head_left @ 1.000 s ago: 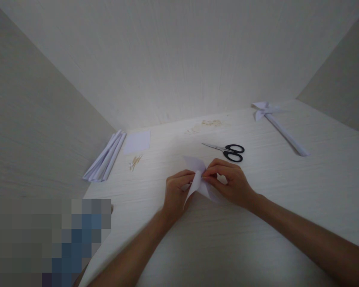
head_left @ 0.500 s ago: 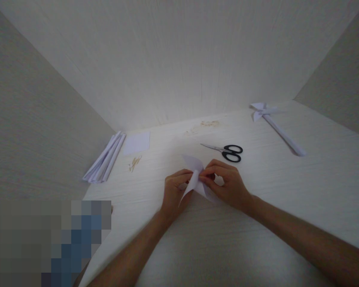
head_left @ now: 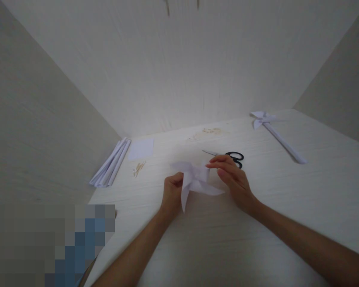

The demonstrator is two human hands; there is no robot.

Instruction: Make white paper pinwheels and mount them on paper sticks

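— Where, relative to the grip?
— Between the two hands: white paper pinwheel [head_left: 195, 181], held by its left side in the left hand [head_left: 172, 194], with most of the gripping fingers hidden behind the paper.
— And with the right hand [head_left: 235, 179]?
— Not grasping. Fingers loosely extended, thumb standing apart from them, fingertips at the upper right blade. Seemingly touching its edge; hard to be sure.
— Raised or resting on the table [head_left: 227, 247]?
— Impossible to tell from this angle.
— And the look of it?
— Plain white, four curled blades around a folded middle. Facing roughly toward the camera, one blade pointing down to a sharp tip, another stretching right beneath the right hand. Slightly blurred, too, so no clear view of the very centre.
— Anything in the way?
— Scissors [head_left: 212, 153] just beyond the right hand, with black handles partly covered by its fingers and blades pointing left.
— Farther off?
— To the right, near the back wall [head_left: 197, 71], another pinwheel on a paper stick [head_left: 283, 140], lying flat. To the left, a bundle of paper rolls [head_left: 110, 163] along the side wall, next to a square white sheet [head_left: 141, 149]; nearer, some small thin sticks [head_left: 139, 169]. Behind the scissors, tan bits [head_left: 213, 130], too small to identify.
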